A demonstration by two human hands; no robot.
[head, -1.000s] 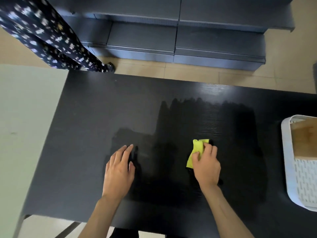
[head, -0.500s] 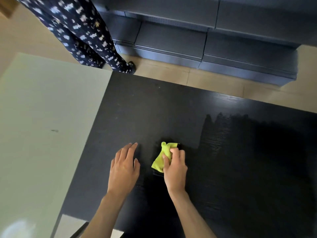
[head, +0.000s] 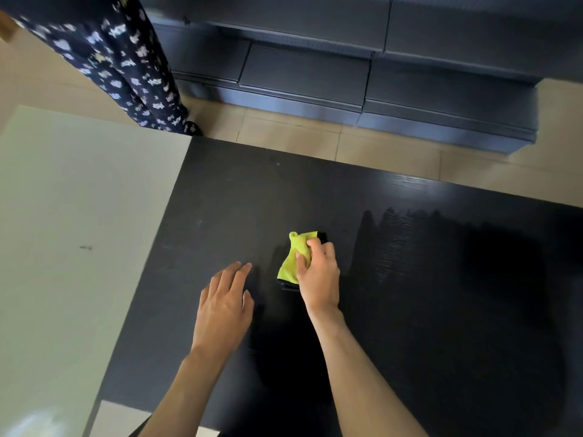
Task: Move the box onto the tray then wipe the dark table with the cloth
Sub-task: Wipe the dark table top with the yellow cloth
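Head view, single entry. I log one dark, wood-grained rectangular counter (head: 410,310), its right part showing a darker, wet-looking streaked patch (head: 457,263).

Item: a crumpled yellow-green cloth (head: 295,257) over a black backing, lying on the counter near its middle. My right hand (head: 318,275) presses on it from above, the grip closed on the cloth with fingers (head: 315,244) curled over its near right edge; the far corner of the cloth sticks out beyond them.

Item: my left hand (head: 225,304), just beside the cloth on its left and apart from it, palm down, fingers stretched and loosely together, grip wide and holding nothing. I cannot tell whether the palm touches the counter.

Item: a pale, cream-coloured counter (head: 79,231) abutting the dark one on the left.

Item: beige floor tiles (head: 315,134) beyond, with low grey-blue shelving (head: 347,74) along them.

Item: a standing person's leg in dark floral-print fabric (head: 126,64), upper left.

The box and tray are out of frame.
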